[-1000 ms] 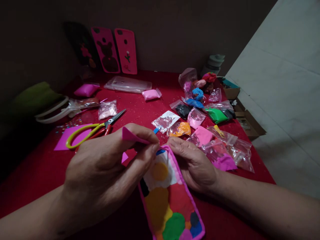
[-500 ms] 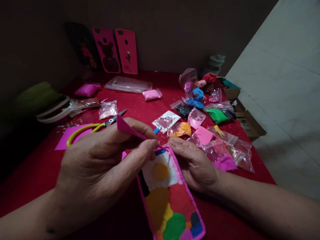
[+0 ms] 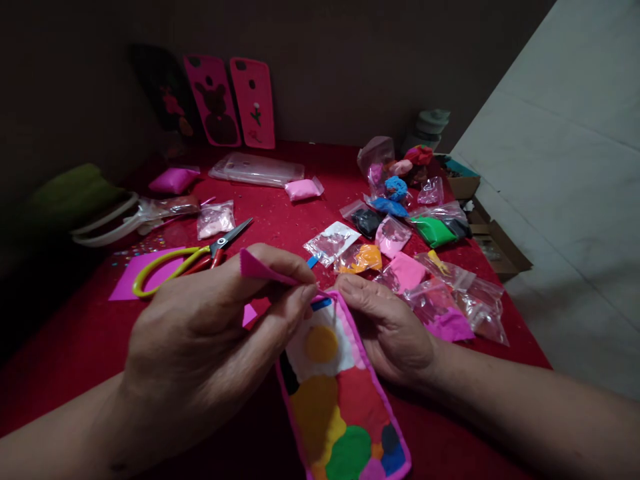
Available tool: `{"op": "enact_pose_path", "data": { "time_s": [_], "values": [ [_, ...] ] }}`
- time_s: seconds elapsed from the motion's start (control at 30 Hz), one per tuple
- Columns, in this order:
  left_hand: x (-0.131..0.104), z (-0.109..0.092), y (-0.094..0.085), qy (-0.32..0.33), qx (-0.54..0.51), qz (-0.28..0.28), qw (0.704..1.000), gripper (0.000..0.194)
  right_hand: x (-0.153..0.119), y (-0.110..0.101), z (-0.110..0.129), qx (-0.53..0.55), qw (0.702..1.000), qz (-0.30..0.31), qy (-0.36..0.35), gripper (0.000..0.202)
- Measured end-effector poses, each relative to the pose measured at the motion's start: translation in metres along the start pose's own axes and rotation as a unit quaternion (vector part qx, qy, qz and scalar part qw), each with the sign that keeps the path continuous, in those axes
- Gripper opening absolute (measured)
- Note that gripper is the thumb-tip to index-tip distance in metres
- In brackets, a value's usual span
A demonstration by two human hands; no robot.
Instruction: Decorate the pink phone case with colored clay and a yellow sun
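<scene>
A pink-rimmed, multicoloured case [image 3: 360, 400] slants face-up, a pink strip [image 3: 255, 267] at its top edge.

Standing cases [image 3: 213, 100]: three, against the dark wall [image 3: 340, 80]
Bottle [image 3: 430, 127]: upright, far right by the wall
Clear case [image 3: 257, 170]: flat on the worktop [image 3: 273, 223]

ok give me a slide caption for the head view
Left hand holding a pink piece at the top edge of a multicoloured case, right hand gripping its side.

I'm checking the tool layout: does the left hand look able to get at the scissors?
Probably yes: the scissors lie just beyond the left hand, with nothing seen covering them, though it would likely need to release the pink strip.
</scene>
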State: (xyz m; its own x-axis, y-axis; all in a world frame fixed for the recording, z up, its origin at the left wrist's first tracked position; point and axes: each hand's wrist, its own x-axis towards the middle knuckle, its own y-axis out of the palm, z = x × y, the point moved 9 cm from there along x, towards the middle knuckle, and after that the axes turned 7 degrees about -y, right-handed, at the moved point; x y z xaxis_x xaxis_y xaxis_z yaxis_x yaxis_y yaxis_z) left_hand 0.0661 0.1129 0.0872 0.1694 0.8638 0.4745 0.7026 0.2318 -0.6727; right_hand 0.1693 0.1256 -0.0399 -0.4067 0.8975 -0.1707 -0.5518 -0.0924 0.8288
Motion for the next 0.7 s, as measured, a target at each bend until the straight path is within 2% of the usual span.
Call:
{"op": "enact_pose_path", "data": {
  "time_s": [0.17, 0.37, 0.6, 0.7],
  "values": [
    [-0.0017, 0.0016, -0.0012, -0.012, 0.008, -0.003, 1.0, 0.008, 0.0006, 0.0015, 0.0003, -0.001, 1.0, 0.008, -0.004, 0.018],
    [0.0011, -0.0044, 0.0005, 0.003, 0.004, 0.011, 1.0, 0.008, -0.0003, -0.0004, -0.0018, -0.005, 1.0, 0.003, 0.002, 0.019],
    [-0.0024, 0.0, -0.0024, 0.017, -0.005, -0.002, 1.0, 0.01, -0.0006, -0.0031, -0.0016, -0.018, 1.0, -0.007, 0.002, 0.021],
    [-0.0043, 0.0046, -0.0021, 0.0, -0.013, 0.007, 1.0, 0.012, -0.0001, -0.0031, -0.0002, -0.028, 1.0, -0.007, -0.001, 0.02]
  ]
}}
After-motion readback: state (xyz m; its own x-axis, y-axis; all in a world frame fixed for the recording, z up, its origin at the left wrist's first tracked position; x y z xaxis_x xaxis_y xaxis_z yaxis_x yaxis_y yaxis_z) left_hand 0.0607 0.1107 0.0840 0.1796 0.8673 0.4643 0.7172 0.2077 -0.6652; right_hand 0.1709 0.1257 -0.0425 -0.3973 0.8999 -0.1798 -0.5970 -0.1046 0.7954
